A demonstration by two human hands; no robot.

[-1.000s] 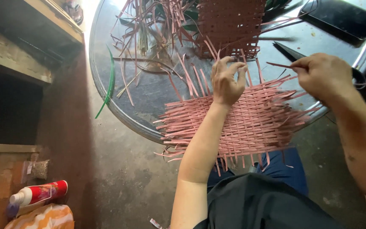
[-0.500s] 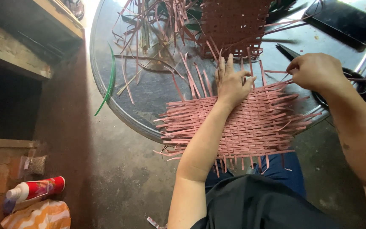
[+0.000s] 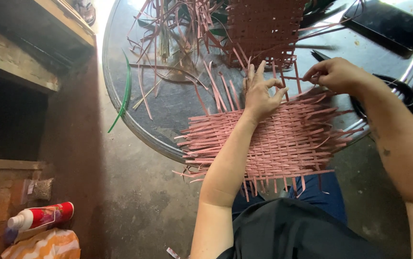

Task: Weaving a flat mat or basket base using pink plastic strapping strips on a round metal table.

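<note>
We pressed our left hand, fingers spread, on the pink woven mat at the table's near edge, while our right hand pinched one pink strip above it.

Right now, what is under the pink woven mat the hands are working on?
The woven mat lies on the round metal table, its near edge overhanging the rim. The left hand presses on it; the right hand pinches a strip. Whatever is beneath the weave is hidden.
</note>
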